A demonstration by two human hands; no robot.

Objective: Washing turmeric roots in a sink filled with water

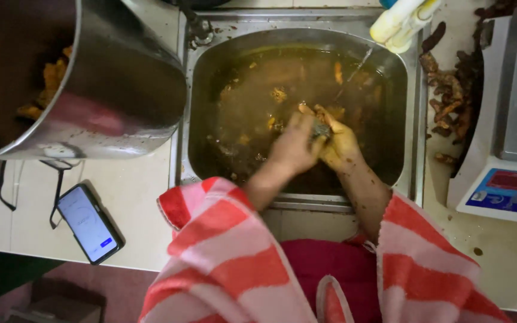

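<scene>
- Landmark: the steel sink (415, 119), filled with murky brown water in which orange and brown scraps float
- Left hand (293, 146): over the middle of the sink, just above the waterline; fingers curled, grip pressed against the small dark piece (320, 129) from its left side
- Right hand (339, 143): also over the middle of the sink, directly right of the left hand; fingers folded over the same piece, grip pinching it from the right
- The small dark piece sits between the two hands, touching both; it is mostly covered, so its long axis cannot be told. Neither hand is clearly nearer: both are in contact
- Both forearms enter the sink from its near edge, wearing red-and-pink striped sleeves (228, 245)
- A thin stream of water (354, 69) falls into the far half of the sink, just beyond the hands
- Left of the sink: a large steel pot (127, 90), tilted, its wall overhanging the sink rim, orange-brown pieces inside
- Near-left of the sink, on the pale surface (133, 203): a phone (88, 223) with a lit screen, lying flat, well apart from the hands
- Right of the sink: a heap of dark brown root-like pieces (450, 98) on the surface, and beyond them a weighing scale (507, 149)
- At the far-right corner of the sink: pale yellow bottles (399, 21), partly out of view
</scene>
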